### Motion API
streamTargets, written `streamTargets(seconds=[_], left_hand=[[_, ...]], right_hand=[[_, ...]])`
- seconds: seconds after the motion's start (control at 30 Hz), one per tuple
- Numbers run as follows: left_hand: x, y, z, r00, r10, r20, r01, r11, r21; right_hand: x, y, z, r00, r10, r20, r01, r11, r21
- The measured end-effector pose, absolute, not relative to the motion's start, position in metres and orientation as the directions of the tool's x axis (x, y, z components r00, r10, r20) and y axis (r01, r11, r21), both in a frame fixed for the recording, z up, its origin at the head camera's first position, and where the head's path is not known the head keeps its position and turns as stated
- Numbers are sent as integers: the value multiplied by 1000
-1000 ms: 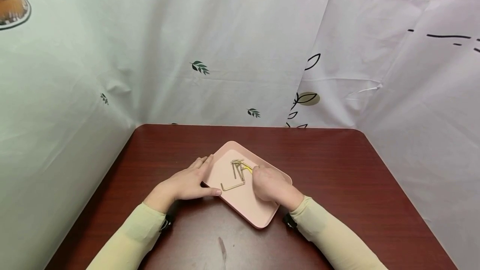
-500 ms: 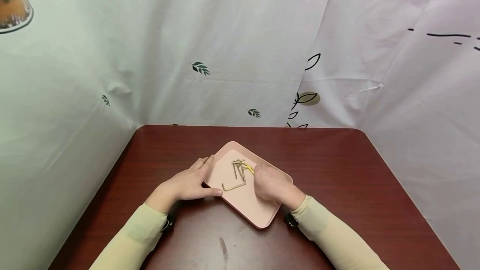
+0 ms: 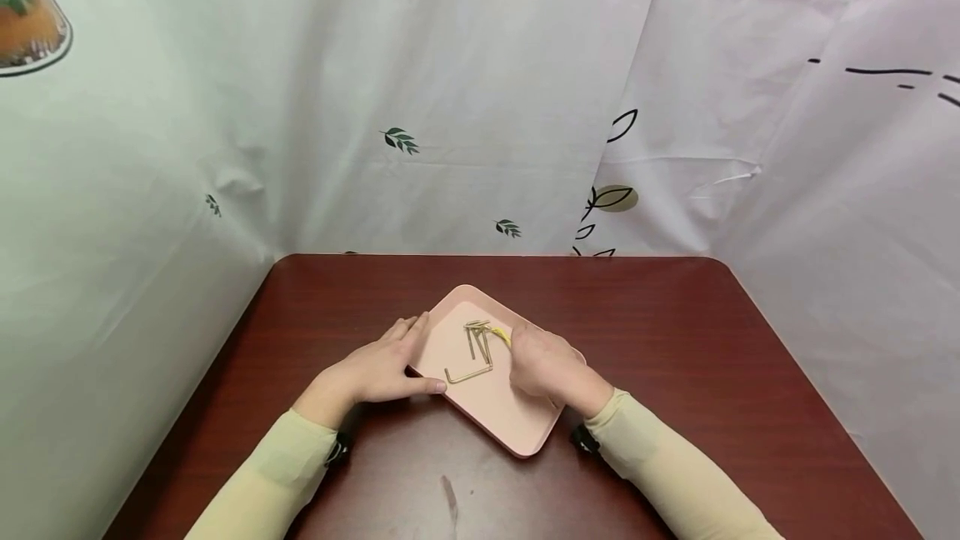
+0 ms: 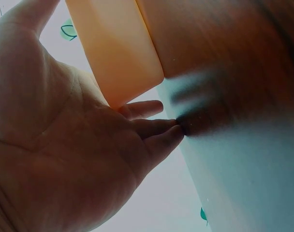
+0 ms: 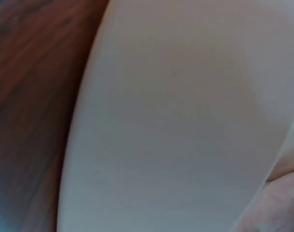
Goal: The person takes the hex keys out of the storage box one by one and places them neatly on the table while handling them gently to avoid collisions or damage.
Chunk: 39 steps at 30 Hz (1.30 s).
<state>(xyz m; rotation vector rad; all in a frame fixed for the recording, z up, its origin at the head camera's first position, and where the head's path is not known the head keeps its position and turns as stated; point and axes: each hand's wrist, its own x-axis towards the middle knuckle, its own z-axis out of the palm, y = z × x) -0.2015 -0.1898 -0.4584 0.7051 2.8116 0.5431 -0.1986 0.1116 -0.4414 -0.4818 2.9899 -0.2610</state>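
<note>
A pink tray [image 3: 491,427] lies slantwise on the table. My left hand [image 3: 378,369] rests at its left corner with straight fingers, thumb on the near rim and fingers along the far-left side. In the left wrist view the tray's corner [image 4: 120,53] sits between thumb and fingers. My right hand [image 3: 547,365] is curled over the tray's right part and grips a thin yellow tool [image 3: 501,335], mostly hidden in the fist. Its end reaches the top of a cluster of brass-coloured hex keys [image 3: 477,328]. One L-shaped hex key [image 3: 468,376] lies nearest the left thumb.
The dark red table [image 3: 645,315] extends around the tray. Pale printed curtains [image 3: 465,107] hang behind and at both sides. The right wrist view is mostly filled by the tray's outer wall [image 5: 171,125]. A dark band [image 3: 337,447] sits at the left wrist.
The visible yellow part has shifted slightly and shows a little higher beside the right fist. The left hand, tray and hex keys stay nearly in place.
</note>
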Motion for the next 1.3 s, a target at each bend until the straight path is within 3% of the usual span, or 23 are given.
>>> streamTargets(seconds=[0.67, 1.3], left_hand=[[-200, -189, -454, -864, 494, -98, 425, 819, 385], [-202, -189, -455, -863, 496, -98, 422, 814, 399]], right_hand=[[-193, 112, -436, -957, -282, -68, -264, 945, -194], [-192, 120, -433, -943, -328, 49, -331, 915, -231]])
